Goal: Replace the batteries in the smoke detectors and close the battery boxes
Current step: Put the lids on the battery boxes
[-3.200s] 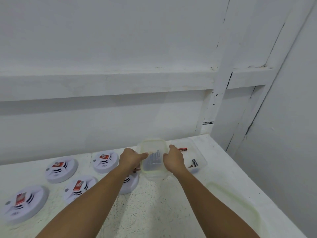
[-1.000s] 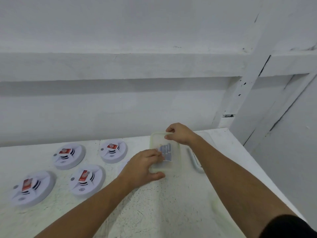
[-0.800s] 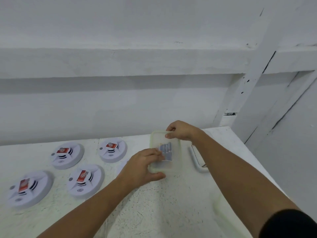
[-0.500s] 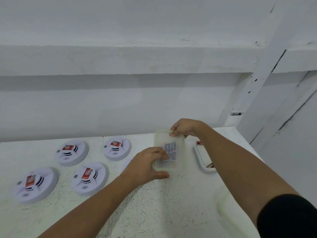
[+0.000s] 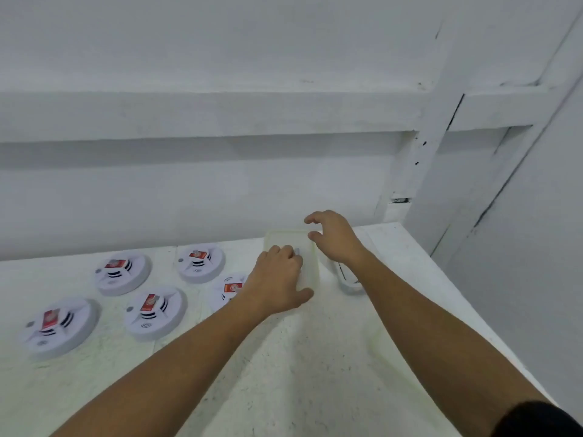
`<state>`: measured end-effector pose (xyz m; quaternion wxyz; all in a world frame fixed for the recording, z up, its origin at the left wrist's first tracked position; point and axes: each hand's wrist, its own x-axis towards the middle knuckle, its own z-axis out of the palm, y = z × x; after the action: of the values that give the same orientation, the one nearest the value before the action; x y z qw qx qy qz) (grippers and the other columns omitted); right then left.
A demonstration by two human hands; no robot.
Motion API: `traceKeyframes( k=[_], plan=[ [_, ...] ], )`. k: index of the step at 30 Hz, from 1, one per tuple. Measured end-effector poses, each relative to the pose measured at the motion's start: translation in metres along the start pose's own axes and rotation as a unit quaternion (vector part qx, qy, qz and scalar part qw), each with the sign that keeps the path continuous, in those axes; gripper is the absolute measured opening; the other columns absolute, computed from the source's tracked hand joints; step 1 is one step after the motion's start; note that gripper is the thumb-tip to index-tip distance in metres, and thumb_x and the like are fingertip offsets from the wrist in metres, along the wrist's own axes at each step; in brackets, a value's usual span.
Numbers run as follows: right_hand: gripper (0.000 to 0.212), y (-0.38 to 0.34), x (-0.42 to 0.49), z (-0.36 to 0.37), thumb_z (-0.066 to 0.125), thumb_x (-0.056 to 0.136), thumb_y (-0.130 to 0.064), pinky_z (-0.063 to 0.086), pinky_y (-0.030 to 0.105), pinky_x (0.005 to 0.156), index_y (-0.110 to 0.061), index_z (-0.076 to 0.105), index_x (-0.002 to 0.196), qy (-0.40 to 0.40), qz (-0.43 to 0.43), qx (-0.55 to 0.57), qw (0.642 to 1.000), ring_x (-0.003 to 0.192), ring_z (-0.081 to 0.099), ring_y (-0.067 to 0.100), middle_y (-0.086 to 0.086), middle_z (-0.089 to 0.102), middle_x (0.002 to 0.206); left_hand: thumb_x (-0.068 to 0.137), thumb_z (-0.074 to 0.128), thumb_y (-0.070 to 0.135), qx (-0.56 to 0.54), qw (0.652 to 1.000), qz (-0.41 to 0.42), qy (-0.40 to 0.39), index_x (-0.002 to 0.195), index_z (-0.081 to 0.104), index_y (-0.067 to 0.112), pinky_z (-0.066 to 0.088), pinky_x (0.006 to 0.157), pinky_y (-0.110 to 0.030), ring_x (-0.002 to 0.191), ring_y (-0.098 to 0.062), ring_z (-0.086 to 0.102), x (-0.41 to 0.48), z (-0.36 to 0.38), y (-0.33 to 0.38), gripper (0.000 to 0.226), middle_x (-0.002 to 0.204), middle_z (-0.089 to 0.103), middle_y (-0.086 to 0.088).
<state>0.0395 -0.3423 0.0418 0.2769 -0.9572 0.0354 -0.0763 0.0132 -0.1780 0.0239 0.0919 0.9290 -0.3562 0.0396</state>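
To fetch a battery [image 5: 297, 251], my left hand [image 5: 277, 275] curls into the clear box [image 5: 311, 268] beside the smoke detectors [image 5: 154, 312], though I cannot tell if it grips one, while my open right hand [image 5: 336, 239] hovers out of the way.

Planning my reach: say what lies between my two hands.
Head view: only the translucent battery box lies between left hand and right hand.

White, speckled counter [image 5: 299, 373], set vs. wall. Carries 5 round smoke detectors [image 5: 154, 312] w/ red labels at left, translucent box [image 5: 310, 268] mid-back, clear container [image 5: 347, 283] just right of it, partly behind an arm.
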Motion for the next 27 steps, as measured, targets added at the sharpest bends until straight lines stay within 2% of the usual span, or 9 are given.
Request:
traceKeyframes(
  k=[3,5,7,9,12,15,18,24,27],
  plan=[
    [0.021,0.023,-0.047,-0.017,0.058,0.09,-0.012,0.038,0.019,0.087,-0.015,0.064,0.11,0.094,0.029,0.043,0.994,0.103,0.055,0.016,0.003,0.061,0.111,0.079,0.067,0.035,-0.07,0.994,0.061,0.062,0.108,0.063,0.009,0.045,0.082,-0.039,0.092,-0.029,0.056,-0.007,0.02,0.03,0.039,0.101,0.059,-0.007],
    [0.012,0.04,-0.079,-0.028,0.059,0.089,-0.012,0.037,0.014,0.08,-0.015,0.064,0.099,0.137,0.052,0.05,0.988,0.091,0.053,0.011,-0.001,0.062,0.099,0.082,0.065,0.031,-0.111,0.988,0.094,0.054,0.104,0.064,0.01,0.046,0.079,-0.036,0.088,-0.026,0.058,-0.015,0.033,0.054,0.03,0.097,0.061,-0.006],
    [0.005,0.059,-0.113,-0.037,0.059,0.088,-0.012,0.034,0.007,0.069,-0.017,0.061,0.088,0.167,0.091,0.039,0.981,0.082,0.049,0.008,-0.006,0.059,0.086,0.086,0.059,0.039,-0.134,0.983,0.116,0.037,0.107,0.063,0.012,0.045,0.079,-0.033,0.09,-0.024,0.057,-0.023,0.052,0.078,0.034,0.1,0.061,-0.005],
    [0.006,0.077,-0.143,-0.04,0.059,0.088,-0.014,0.034,0.008,0.065,-0.018,0.058,0.083,0.172,0.14,0.024,0.975,0.08,0.05,0.009,-0.007,0.057,0.082,0.085,0.048,0.057,-0.147,0.986,0.078,0.003,0.117,0.058,0.014,0.043,0.083,-0.032,0.095,-0.023,0.055,-0.03,0.068,0.1,0.054,0.106,0.058,-0.004],
    [0.007,0.104,-0.176,-0.039,0.059,0.088,-0.023,0.041,0.023,0.077,-0.018,0.063,0.092,0.138,0.228,-0.013,0.964,0.094,0.055,0.017,0.001,0.061,0.097,0.07,0.019,0.082,-0.103,0.993,-0.016,-0.048,0.123,0.046,0.019,0.038,0.086,-0.031,0.099,-0.02,0.045,-0.034,0.086,0.126,0.086,0.112,0.045,-0.003],
    [0.037,0.121,-0.2,-0.04,0.054,0.091,-0.04,0.039,0.036,0.096,-0.019,0.059,0.121,0.038,0.308,-0.113,0.944,0.116,0.048,0.026,0.007,0.053,0.125,0.073,0.035,0.08,-0.105,0.989,-0.067,-0.074,0.126,0.04,0.019,0.033,0.09,-0.033,0.106,-0.022,0.039,-0.032,0.091,0.142,0.081,0.117,0.037,-0.005],
    [0.047,0.125,-0.215,-0.04,0.048,0.092,-0.048,0.031,0.037,0.101,-0.02,0.051,0.13,-0.011,0.319,-0.146,0.936,0.124,0.037,0.027,0.007,0.042,0.135,0.077,0.053,0.069,-0.167,0.973,-0.104,-0.123,0.135,0.032,0.021,0.028,0.096,-0.035,0.118,-0.025,0.033,-0.025,0.092,0.149,0.078,0.126,0.032,-0.006],
    [0.051,0.139,-0.227,-0.051,0.066,0.082,-0.042,0.034,0.038,0.104,-0.022,0.049,0.126,-0.016,0.36,0.014,0.933,0.125,0.038,0.022,0.002,0.041,0.13,0.074,0.062,0.061,-0.251,0.953,-0.129,-0.111,0.14,0.031,0.035,0.018,0.095,-0.031,0.121,-0.019,0.028,-0.028,0.091,0.152,0.077,0.124,0.031,0.002],
    [0.044,0.142,-0.226,-0.067,0.073,0.079,-0.026,0.045,0.032,0.085,-0.021,0.049,0.115,-0.024,0.37,0.185,0.91,0.106,0.054,0.018,0.001,0.053,0.113,0.074,0.063,0.062,-0.277,0.948,-0.133,-0.082,0.14,0.03,0.037,0.014,0.091,-0.027,0.118,-0.014,0.029,-0.035,0.092,0.152,0.077,0.121,0.034,0.007]
  ],
)
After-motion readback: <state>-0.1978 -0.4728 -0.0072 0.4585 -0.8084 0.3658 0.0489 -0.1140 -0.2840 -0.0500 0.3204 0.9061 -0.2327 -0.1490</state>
